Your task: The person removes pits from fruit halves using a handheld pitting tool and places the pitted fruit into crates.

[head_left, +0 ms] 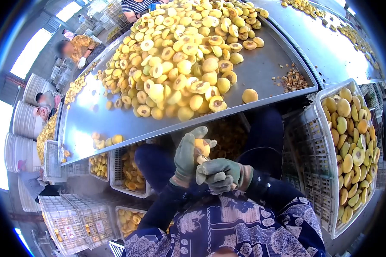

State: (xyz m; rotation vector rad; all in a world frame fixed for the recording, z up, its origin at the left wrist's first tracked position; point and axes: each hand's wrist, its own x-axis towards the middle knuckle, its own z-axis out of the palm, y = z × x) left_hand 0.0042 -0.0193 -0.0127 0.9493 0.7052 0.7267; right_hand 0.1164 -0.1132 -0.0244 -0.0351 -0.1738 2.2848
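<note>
Both hands wear grey-green gloves and meet below the metal table's front edge. My left hand [186,156] has its fingers around a yellow-orange fruit [202,147], thumb and fingertips at its top. Closed just below the fruit, my right hand [219,174] grips a small tool with a pale tip [202,159], which touches or nearly touches the fruit's lower side. The tool's handle shows a little under the fist; the rest is hidden. Beyond the hands, a large heap of halved yellow fruit [176,64] lies on the metal table [261,68].
At the right stands a white crate [325,158] full of halved fruit. Pits [293,80] lie near the table's right corner. More crates of fruit [131,171] stand below at the left. Several people work along the left and far sides, one in an orange top [82,46].
</note>
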